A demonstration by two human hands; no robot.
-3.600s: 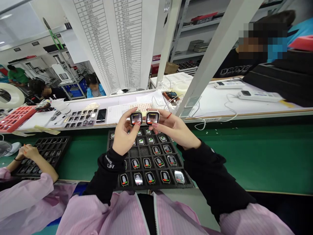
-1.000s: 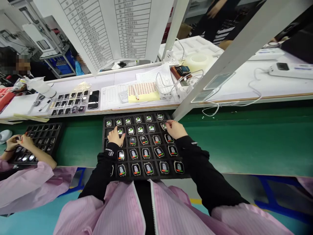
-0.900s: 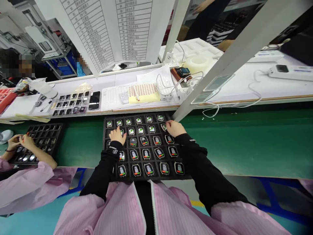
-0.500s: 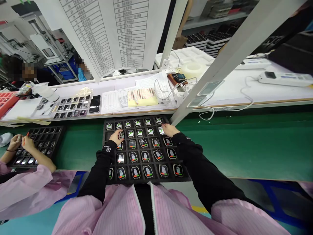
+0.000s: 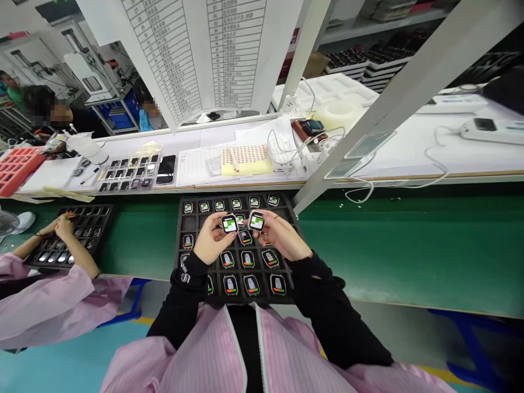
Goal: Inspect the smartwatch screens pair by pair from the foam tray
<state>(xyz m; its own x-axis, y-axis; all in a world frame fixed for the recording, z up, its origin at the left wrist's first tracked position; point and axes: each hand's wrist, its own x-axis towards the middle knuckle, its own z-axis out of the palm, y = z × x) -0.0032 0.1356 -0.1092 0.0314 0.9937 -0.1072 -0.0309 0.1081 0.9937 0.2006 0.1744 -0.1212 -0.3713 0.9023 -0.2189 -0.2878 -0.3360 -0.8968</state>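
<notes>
My left hand [image 5: 209,242] has its fingers clamped on one watch [image 5: 230,224]; my right hand [image 5: 285,236] has its fingers clamped on a second watch [image 5: 256,221] (both screens lit green-and-white). Pair sits side by side, apart, above the black tray [image 5: 189,224].

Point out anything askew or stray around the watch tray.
Small white scraps lie loose on the green bench, right of the tray, like stray litter. Near them, a white cable droops over the shelf edge, looking untidy.
</notes>
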